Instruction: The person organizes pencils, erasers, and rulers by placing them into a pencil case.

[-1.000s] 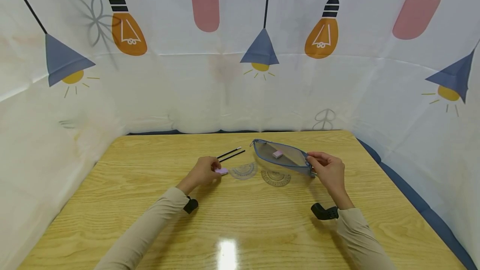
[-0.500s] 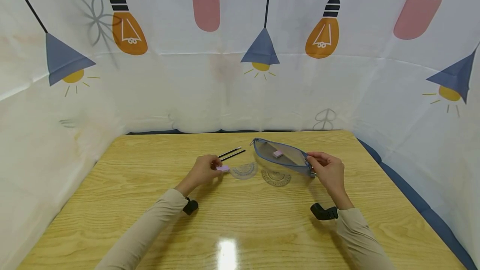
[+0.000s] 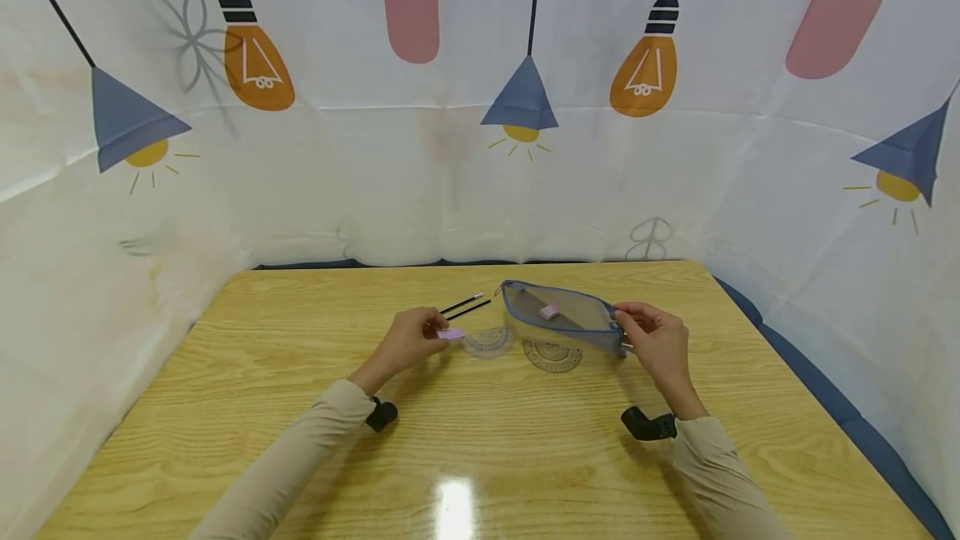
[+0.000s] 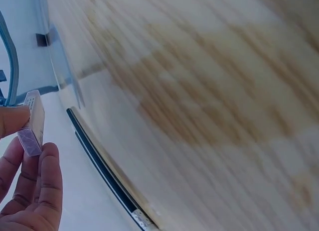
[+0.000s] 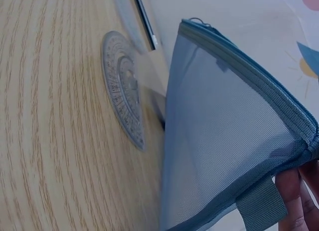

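Since a second ago, the pink eraser [image 3: 452, 333] in the person's left hand [image 3: 411, 338] has crept a little farther from the person and closer to the blue-edged mesh pouch [image 3: 585, 315]. The hand has edged the same way. The pouch's far left end has swung slightly to the left, carrying along the second eraser [image 3: 550, 312], which shows inside it. The right hand [image 3: 656, 336] has hardly moved.

The left arm reaches forward from the near left, its thumb and fingers pinching the eraser from either side, over the table [image 3: 465, 457] and still short of the pouch. The right arm slants inward from the near right, its fingers and thumb gripping the pouch's right corner, beside a small fabric tab.

Two dark pencils [image 3: 470, 309] lie just beyond the left hand. One clear protractor [image 3: 487, 343] rests between that hand and the pouch; another protractor [image 3: 552, 356] lies just on the near side of the pouch.
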The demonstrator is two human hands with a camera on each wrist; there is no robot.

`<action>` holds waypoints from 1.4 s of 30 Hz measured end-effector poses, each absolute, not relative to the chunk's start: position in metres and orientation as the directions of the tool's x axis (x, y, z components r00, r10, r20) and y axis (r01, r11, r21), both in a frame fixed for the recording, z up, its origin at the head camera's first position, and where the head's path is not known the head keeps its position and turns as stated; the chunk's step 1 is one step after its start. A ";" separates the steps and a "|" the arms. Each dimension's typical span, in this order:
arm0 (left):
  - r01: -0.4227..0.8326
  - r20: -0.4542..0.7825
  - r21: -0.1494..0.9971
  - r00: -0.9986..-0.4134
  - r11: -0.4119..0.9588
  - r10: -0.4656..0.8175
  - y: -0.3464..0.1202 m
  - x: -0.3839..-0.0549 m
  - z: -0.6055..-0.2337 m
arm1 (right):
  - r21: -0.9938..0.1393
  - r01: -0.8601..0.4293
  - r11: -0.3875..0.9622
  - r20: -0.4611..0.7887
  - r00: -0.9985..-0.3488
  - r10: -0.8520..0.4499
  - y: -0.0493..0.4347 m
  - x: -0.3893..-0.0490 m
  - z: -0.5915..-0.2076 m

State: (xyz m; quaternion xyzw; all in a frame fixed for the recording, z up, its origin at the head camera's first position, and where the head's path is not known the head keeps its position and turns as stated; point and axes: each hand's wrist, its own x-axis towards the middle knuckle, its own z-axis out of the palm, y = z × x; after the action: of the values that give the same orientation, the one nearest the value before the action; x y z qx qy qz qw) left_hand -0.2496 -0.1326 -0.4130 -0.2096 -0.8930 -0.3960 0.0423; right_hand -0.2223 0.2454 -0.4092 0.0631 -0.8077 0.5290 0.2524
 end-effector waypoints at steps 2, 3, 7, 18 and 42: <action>0.424 0.259 0.692 -0.901 0.584 0.348 -0.131 -0.249 -0.412 | -0.826 -0.368 0.427 0.472 -0.865 0.169 0.246 -0.222 -0.408; 0.433 0.267 0.693 -0.897 0.576 0.352 -0.131 -0.248 -0.411 | -0.827 -0.367 0.425 0.472 -0.865 0.171 0.246 -0.222 -0.408; 0.451 0.284 0.697 -0.887 0.557 0.363 -0.127 -0.248 -0.410 | -0.832 -0.361 0.421 0.466 -0.867 0.178 0.246 -0.223 -0.406; 0.481 0.323 0.693 -0.873 0.537 0.365 -0.119 -0.246 -0.407 | -0.836 -0.357 0.417 0.464 -0.865 0.190 0.247 -0.226 -0.403; 0.555 0.418 0.678 -0.831 0.483 0.368 -0.097 -0.251 -0.403 | -0.868 -0.332 0.370 0.418 -0.891 0.179 0.234 -0.216 -0.377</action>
State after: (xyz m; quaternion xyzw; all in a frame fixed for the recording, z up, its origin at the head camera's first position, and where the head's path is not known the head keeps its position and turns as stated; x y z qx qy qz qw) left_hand -0.2511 -0.0967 -0.4026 -0.2700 -0.8542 -0.4309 0.1083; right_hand -0.2157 0.2336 -0.3774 0.0481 -0.7953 0.5594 0.2288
